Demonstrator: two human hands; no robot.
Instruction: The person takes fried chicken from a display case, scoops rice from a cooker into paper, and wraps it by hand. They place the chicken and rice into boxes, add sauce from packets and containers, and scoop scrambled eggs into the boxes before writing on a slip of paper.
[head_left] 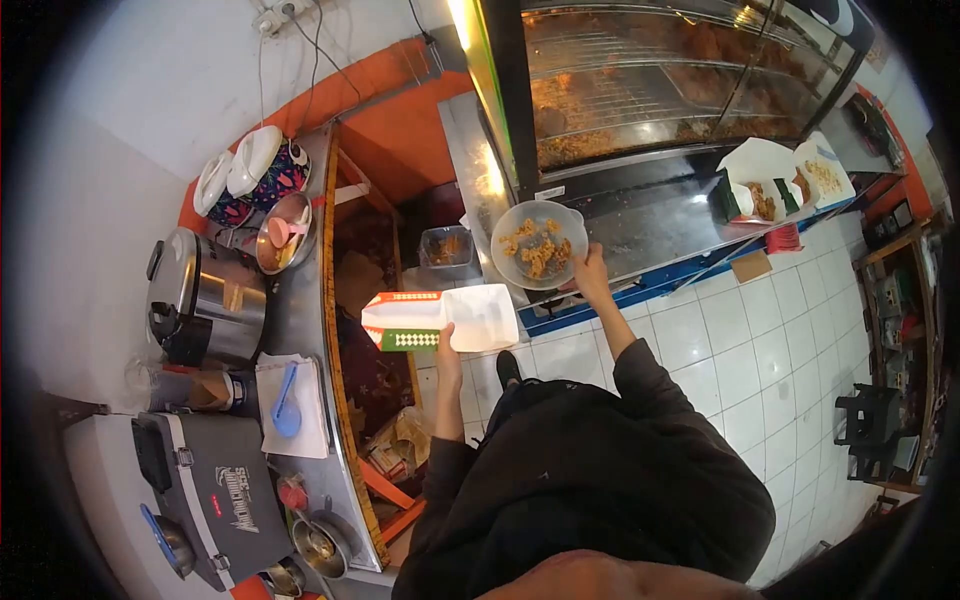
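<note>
Left hand pinching the open paper box, room either side of it; then the bowl of fried bits, at the metal counter's edge, right hand gripping its rim, tiled floor open beyond!

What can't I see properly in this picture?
All in the head view:
- some fingers of the left hand: behind the carton
- some fingers of the right hand: behind the bowl
- inside the silver cooker: closed lid
- what the crumbly bits are: too small
</note>
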